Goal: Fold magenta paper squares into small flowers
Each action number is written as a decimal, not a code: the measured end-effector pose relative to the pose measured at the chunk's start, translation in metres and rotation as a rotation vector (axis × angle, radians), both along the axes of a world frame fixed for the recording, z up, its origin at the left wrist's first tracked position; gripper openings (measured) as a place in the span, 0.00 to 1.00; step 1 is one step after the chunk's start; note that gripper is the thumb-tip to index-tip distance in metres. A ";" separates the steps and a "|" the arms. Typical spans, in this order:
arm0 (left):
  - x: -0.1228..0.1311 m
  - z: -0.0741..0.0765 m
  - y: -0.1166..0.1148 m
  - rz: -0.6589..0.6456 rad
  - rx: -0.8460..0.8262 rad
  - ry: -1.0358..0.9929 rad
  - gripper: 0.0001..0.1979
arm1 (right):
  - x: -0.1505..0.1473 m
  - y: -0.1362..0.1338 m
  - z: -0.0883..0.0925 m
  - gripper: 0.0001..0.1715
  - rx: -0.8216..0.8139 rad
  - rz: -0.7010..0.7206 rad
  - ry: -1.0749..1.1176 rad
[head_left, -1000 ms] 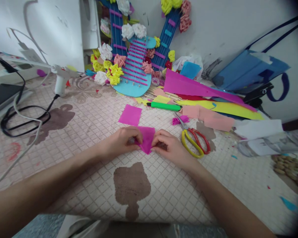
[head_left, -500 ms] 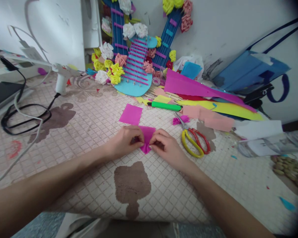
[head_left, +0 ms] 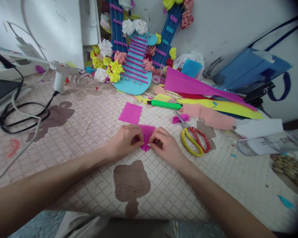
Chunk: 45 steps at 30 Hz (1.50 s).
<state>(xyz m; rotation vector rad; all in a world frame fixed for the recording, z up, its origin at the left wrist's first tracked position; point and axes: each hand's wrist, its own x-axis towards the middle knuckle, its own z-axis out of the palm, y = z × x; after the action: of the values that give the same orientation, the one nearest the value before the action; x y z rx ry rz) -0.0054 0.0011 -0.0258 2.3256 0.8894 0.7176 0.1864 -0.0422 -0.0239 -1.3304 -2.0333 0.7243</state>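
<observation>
A magenta paper piece (head_left: 147,132) lies at the middle of the table, its near edge gathered into small folds. My left hand (head_left: 128,140) pinches its left side with thumb and fingers. On the right side, my right hand (head_left: 165,142) pinches the same paper. Just beyond my left hand is a flat magenta square (head_left: 130,113). A crumpled magenta piece (head_left: 180,118) rests by the tips of the scissors (head_left: 194,140), which have one yellow and one red handle.
A green marker (head_left: 166,104) and coloured paper sheets (head_left: 203,89) lie behind my hands. Decorated blue boards (head_left: 135,66) lean at the wall. A white glue gun (head_left: 60,77) with black cable stands left. A clear bottle (head_left: 270,142) lies right.
The near edge of the held paper is folded up a little further, so less of it shows below my fingertips. Both hands keep their pinch in nearly the same place.
</observation>
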 end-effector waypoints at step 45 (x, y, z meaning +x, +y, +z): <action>-0.001 -0.001 -0.009 0.062 0.063 0.115 0.02 | -0.004 -0.002 0.002 0.07 0.005 0.024 -0.089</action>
<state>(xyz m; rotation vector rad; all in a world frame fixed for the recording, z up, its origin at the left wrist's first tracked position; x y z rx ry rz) -0.0067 -0.0082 -0.0269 2.4248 1.0067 0.6506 0.1827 -0.0441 -0.0218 -1.3596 -2.1232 0.6804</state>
